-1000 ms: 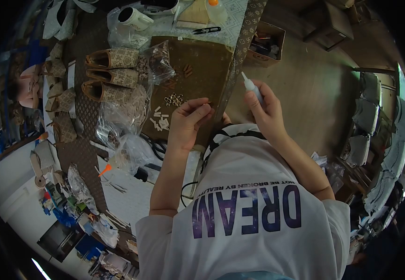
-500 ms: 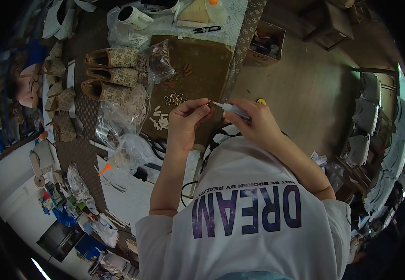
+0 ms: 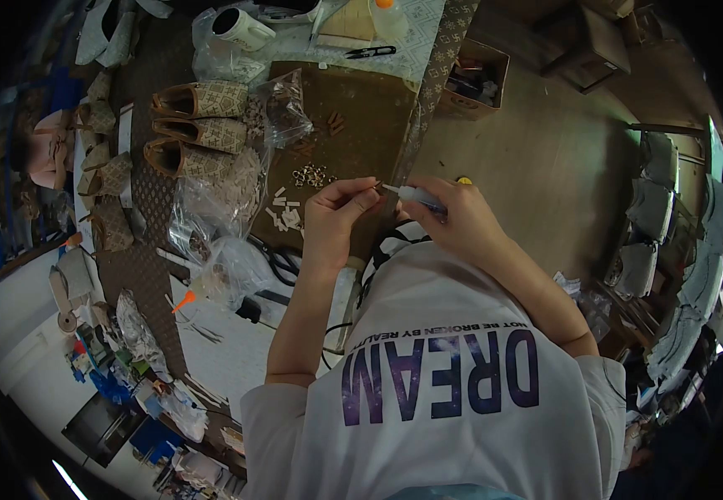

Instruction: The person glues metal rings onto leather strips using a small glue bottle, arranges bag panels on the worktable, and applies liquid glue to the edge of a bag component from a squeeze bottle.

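My left hand (image 3: pixel 334 218) is closed in a pinch on a small brown strip (image 3: pixel 379 186), mostly hidden by the fingertips. In my right hand (image 3: pixel 463 218) is a small white glue bottle (image 3: pixel 418 197) with a thin nozzle, its tip pointing left at the strip; whether they touch I cannot tell. Beyond my left hand, a pile of small gold-coloured metal rings (image 3: pixel 312 175) lies on the brown work board (image 3: pixel 374 108). Nearer to me are several short white pieces (image 3: pixel 287 215). More brown strips (image 3: pixel 335 123) lie farther up the board.
Patterned shoes (image 3: pixel 201 133) stand left of the board beside clear plastic bags (image 3: pixel 232 267). Black-handled scissors (image 3: pixel 278 260) lie by my left forearm. At the back are a white mug (image 3: pixel 243 30) and black thread snips (image 3: pixel 371 52). A cardboard box (image 3: pixel 471 79) is on the floor.
The brown strip is turned a little in my left fingertips, and the nozzle still points at it. Both hands stay almost in place.
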The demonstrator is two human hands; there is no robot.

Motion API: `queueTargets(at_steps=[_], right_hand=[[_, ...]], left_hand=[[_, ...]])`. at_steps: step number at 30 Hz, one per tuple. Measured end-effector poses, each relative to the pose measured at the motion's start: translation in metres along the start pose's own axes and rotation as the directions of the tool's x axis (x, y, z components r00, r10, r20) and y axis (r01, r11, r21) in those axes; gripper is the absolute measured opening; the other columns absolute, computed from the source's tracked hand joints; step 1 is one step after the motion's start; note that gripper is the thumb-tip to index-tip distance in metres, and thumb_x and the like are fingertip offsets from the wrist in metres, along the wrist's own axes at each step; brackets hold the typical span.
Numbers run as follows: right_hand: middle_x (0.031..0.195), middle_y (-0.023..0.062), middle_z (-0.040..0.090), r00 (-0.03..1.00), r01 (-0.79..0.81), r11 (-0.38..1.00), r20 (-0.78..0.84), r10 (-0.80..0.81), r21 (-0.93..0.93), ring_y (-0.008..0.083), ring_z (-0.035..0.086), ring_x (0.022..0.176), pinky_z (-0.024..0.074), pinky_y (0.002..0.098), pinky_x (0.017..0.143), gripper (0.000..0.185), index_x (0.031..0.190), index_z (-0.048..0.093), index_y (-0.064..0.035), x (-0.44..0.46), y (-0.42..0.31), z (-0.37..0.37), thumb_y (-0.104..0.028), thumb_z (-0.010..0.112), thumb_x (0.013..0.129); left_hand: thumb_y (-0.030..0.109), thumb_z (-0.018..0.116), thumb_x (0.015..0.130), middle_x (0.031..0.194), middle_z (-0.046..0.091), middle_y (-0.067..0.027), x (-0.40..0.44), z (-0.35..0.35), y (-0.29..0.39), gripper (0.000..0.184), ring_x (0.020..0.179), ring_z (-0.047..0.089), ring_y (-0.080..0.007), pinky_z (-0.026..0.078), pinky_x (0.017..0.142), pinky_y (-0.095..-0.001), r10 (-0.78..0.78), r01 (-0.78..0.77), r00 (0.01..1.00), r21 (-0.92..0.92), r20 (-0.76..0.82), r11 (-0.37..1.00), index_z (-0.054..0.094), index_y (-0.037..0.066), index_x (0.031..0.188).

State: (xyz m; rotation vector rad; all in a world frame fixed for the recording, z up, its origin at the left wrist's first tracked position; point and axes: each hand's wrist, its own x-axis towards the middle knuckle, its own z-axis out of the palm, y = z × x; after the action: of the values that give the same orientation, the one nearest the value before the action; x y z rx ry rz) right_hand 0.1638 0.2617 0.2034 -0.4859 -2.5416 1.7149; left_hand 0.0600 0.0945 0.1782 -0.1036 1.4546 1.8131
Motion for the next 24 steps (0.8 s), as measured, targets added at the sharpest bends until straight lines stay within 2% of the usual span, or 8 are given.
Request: queueTargets(at_steps=[10,13,19,22,24], right_hand=[[0.080,0.0194,0.064,0.999,0.011,1.000,-0.039,-0.012,-0.015,0.0355,0.062,0.071,0.0487,0.0387,0.064,0.027,0.096,0.062,0.0008,0.001,-0.004,-0.002,-0.020,0.066,0.080],[0.079,0.0189,0.064,0.999,-0.026,0.999,0.023,0.026,-0.023,0.0349,0.062,0.070,0.0486,0.0387,0.063,0.027,0.096,0.062,0.0009,0.001,-0.006,-0.003,-0.020,0.066,0.080],[0.078,0.0182,0.064,0.998,0.005,1.000,-0.056,-0.003,0.024,0.0336,0.062,0.069,0.0485,0.0389,0.063,0.026,0.096,0.062,0.0008,0.002,-0.010,-0.006,-0.020,0.065,0.080],[0.079,0.0183,0.064,1.000,-0.006,1.000,0.009,0.007,-0.005,0.0340,0.062,0.070,0.0488,0.0385,0.064,0.026,0.096,0.062,0.0010,0.002,-0.003,-0.002,-0.019,0.065,0.080],[0.079,0.0182,0.064,1.000,-0.008,1.000,-0.012,0.008,-0.010,0.0338,0.063,0.070,0.0489,0.0384,0.065,0.026,0.096,0.062,0.0011,0.002,0.001,0.000,-0.019,0.065,0.080]], left_hand=[[0.001,0.065,0.081,0.089,0.065,-0.0078,0.001,-0.001,0.001,0.017,0.080,0.065,-0.0173,0.055,0.073,-0.0257,-0.045,0.045,0.999,-0.030,-0.016,0.999,0.064,0.000,0.098],[0.001,0.064,0.081,0.089,0.065,-0.0076,0.000,-0.001,0.002,0.017,0.080,0.065,-0.0175,0.055,0.073,-0.0256,-0.043,0.043,0.999,-0.023,-0.018,0.999,0.064,0.000,0.098],[0.000,0.064,0.082,0.090,0.064,-0.0076,0.002,-0.001,0.001,0.017,0.080,0.065,-0.0174,0.055,0.073,-0.0255,-0.046,0.045,0.999,-0.046,-0.020,0.998,0.063,0.000,0.099],[0.000,0.063,0.082,0.089,0.064,-0.0074,0.001,0.000,0.002,0.017,0.080,0.065,-0.0172,0.055,0.073,-0.0253,-0.063,0.062,0.998,-0.052,-0.017,0.997,0.063,0.001,0.099],[0.000,0.063,0.082,0.089,0.064,-0.0073,0.002,-0.001,0.001,0.017,0.080,0.065,-0.0171,0.055,0.073,-0.0252,-0.070,0.069,0.997,-0.058,-0.012,0.996,0.063,0.001,0.099]])
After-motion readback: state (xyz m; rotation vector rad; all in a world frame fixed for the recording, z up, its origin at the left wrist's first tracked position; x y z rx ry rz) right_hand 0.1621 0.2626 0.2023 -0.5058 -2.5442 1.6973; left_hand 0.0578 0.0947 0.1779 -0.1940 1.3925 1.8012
